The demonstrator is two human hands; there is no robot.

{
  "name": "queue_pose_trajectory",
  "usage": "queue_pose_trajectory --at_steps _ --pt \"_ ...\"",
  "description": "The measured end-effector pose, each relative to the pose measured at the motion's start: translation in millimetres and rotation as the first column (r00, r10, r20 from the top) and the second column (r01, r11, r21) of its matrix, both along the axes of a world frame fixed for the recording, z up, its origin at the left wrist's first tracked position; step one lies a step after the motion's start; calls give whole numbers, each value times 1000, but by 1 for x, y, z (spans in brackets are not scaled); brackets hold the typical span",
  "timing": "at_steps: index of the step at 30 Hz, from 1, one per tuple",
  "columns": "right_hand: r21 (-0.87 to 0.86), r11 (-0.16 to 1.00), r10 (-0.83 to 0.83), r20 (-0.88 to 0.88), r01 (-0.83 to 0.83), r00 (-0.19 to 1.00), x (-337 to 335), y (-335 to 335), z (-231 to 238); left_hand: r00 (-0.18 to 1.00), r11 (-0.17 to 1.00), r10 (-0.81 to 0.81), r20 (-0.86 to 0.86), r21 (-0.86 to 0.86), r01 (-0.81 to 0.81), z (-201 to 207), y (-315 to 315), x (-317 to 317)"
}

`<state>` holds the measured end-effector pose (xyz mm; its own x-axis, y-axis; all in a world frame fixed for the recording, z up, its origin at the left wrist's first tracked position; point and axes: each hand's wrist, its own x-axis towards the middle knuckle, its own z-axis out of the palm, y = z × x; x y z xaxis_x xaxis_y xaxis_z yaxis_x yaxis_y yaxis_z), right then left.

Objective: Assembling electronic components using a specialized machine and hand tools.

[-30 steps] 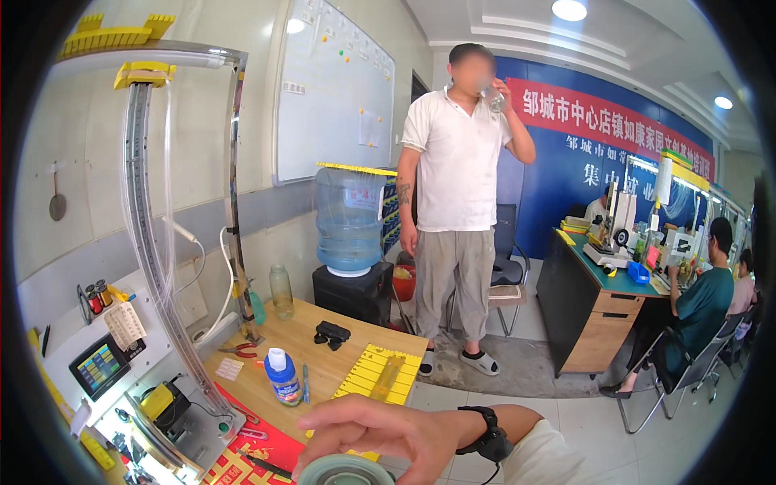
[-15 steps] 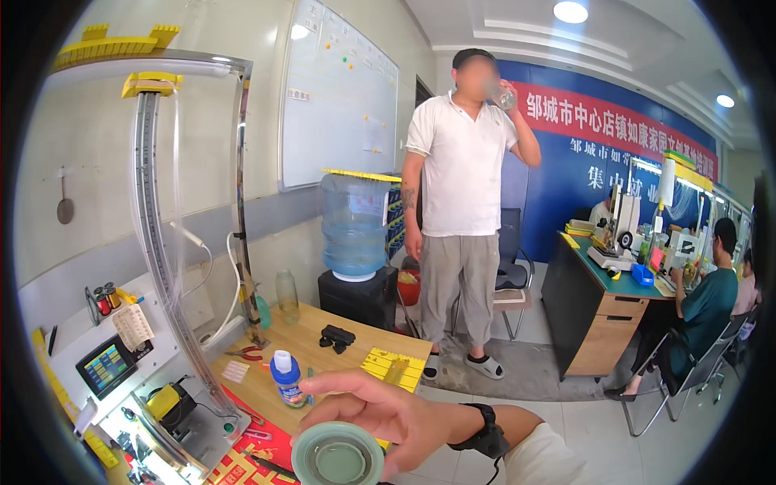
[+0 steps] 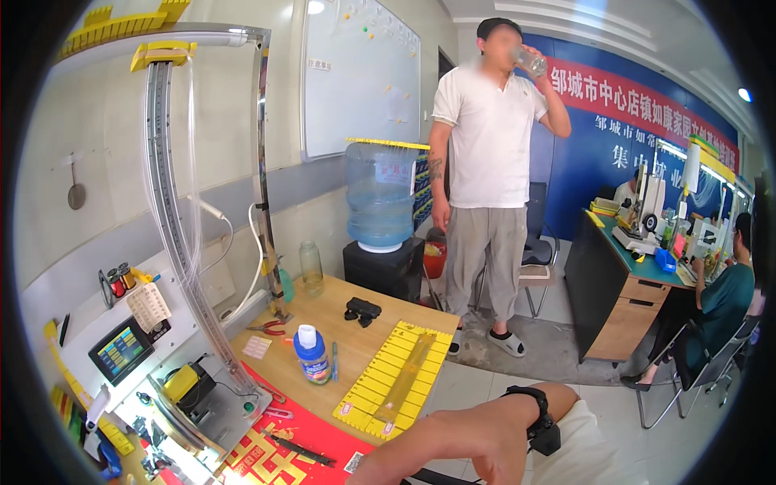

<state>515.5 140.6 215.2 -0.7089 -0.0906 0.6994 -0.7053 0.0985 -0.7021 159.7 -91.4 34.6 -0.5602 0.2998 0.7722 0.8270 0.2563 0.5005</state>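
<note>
At the lower edge my right hand (image 3: 432,444) reaches in from the right, with a black band (image 3: 543,420) on the wrist. Its fingers run out of the picture, so what they hold, if anything, is hidden. Nearest to it are a red sheet with gold patterns (image 3: 283,420) and a yellow ruled board (image 3: 368,384) with a clear strip on it. A dark slim tool (image 3: 301,447) lies on the red sheet. Farther back on the wooden table stands a blue bottle with a white cap (image 3: 311,356), beside a thin blue pen (image 3: 334,361). My left hand is out of sight.
A machine with a small screen (image 3: 121,352) and a tall metal column (image 3: 166,186) stands at the left. Red-handled pliers (image 3: 268,329), a black gadget (image 3: 363,309) and a glass jar (image 3: 311,268) are on the table. Beyond it, a person (image 3: 491,153) drinks beside a water jug (image 3: 380,202).
My right hand has dropped toward the lower edge, and the pale green round cup it held has left the picture. The view has shifted, showing more of the yellow board and red sheet.
</note>
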Motion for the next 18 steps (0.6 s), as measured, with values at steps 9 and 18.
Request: queue_pose_trajectory --at_steps 9,18 --pt "149 988 24 86 -37 996 2 -6 16 997 998 62 42 28 -63 -8 -8 -19" --pt "237 972 22 -110 5 994 -9 -14 26 995 995 91 50 34 -93 -10 -9 -30"
